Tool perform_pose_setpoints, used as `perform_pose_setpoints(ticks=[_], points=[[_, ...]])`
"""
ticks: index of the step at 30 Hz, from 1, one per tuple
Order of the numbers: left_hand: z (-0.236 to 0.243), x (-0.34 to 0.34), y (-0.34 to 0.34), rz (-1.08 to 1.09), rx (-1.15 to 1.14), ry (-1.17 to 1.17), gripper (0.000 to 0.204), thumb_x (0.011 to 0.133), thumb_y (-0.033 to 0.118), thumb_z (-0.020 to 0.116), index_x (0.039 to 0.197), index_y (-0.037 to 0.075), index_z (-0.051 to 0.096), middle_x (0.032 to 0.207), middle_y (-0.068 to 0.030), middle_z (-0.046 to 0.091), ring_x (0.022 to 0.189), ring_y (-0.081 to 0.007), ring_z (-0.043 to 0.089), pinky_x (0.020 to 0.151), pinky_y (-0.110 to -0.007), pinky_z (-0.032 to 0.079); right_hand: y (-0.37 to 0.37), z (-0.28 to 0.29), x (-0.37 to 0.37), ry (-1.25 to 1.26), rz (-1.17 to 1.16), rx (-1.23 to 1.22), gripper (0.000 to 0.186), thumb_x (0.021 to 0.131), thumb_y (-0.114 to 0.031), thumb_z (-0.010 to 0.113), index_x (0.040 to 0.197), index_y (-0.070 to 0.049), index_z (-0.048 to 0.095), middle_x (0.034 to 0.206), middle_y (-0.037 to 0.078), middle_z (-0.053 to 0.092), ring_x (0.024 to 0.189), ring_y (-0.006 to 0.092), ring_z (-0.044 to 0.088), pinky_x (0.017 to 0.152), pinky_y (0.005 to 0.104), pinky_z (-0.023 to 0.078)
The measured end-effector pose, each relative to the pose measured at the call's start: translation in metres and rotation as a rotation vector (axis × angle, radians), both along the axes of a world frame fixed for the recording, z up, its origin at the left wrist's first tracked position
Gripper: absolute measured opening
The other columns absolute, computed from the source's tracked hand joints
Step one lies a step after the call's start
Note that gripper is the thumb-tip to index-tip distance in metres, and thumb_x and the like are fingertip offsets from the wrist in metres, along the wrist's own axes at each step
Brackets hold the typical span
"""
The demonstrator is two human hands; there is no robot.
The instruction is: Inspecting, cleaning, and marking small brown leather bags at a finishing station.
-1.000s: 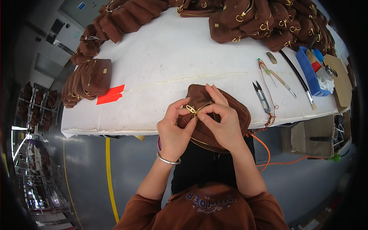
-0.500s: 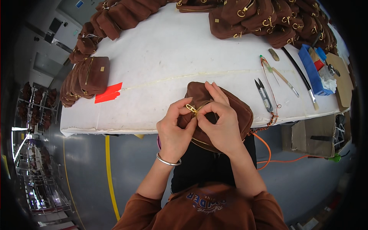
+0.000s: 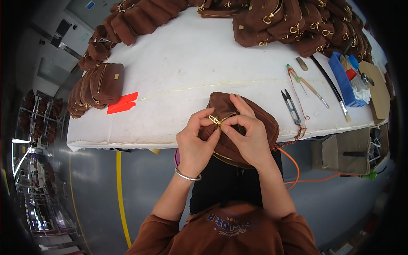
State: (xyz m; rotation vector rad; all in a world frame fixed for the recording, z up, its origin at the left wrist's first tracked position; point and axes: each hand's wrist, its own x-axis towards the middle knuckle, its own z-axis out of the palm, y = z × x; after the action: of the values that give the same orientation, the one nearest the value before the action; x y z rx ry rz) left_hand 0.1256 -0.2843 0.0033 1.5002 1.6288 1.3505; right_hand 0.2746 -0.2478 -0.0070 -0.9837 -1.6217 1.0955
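A brown bag [image 3: 260,111] with a gold zipper lies at the front edge of the white table, partly over my lap. My left hand [image 3: 198,135] is closed at the bag's gold zipper pull [image 3: 215,120], thumb and fingertips pinching around it. On the other side, my right hand [image 3: 247,131] pinches the zipper right beside the slider, its outer fingers stretched over the bag's top. The zipper is partly open near the slider. Fingertips hide just where each hand grips the metal.
Snips [image 3: 290,107], a brush [image 3: 314,91] and a blue bin [image 3: 346,80] lie to the right. Brown bags [image 3: 293,25] are heaped at the far right, with more bags [image 3: 106,83] at left by red tape [image 3: 122,103]. A cardboard box [image 3: 344,148] stands below the table.
Both hands and the bag stay almost in place, still pinching at the zipper. The whole view has shifted slightly.
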Motion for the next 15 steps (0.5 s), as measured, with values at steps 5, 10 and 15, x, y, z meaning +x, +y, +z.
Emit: perform_pose_setpoints(ticks=[5,10,15], points=[[-0.006,0.007,-0.002,0.037,0.158,0.117,0.04,0.081,-0.001,0.072,0.119,0.005,0.062,0.099,-0.0093,0.07,0.088,-0.0181,0.069,0.078,-0.028,0.054,0.0,0.01,0.003,-0.072,-0.061,0.111,0.01,0.083,-0.001,0.069,0.093,-0.001,0.066,0.145,0.022,0.048,0.136,0.0378,0.043,0.107,0.041,0.04],[-0.008,0.002,-0.001,0.101,0.221,-0.017,0.039,0.083,-0.004,0.07,0.12,0.0,0.059,0.099,-0.0075,0.068,0.091,-0.0111,0.065,0.081,-0.023,0.052,0.003,0.019,-0.007,-0.24,-0.058,0.357,0.019,0.079,0.011,0.06,0.095,0.002,0.064,0.115,0.018,0.062,0.107,0.0365,0.06,0.086,0.0406,0.051],[-0.005,-0.003,0.007,0.275,0.359,0.14,0.03,0.086,0.0,0.066,0.116,0.0,0.059,0.104,-0.0115,0.062,0.091,-0.0191,0.063,0.08,-0.031,0.051,-0.007,0.031,-0.023,-0.258,-0.101,0.54,0.022,0.074,0.013,0.057,0.091,0.003,0.066,0.101,0.016,0.06,0.093,0.034,0.059,0.078,0.0402,0.05]])
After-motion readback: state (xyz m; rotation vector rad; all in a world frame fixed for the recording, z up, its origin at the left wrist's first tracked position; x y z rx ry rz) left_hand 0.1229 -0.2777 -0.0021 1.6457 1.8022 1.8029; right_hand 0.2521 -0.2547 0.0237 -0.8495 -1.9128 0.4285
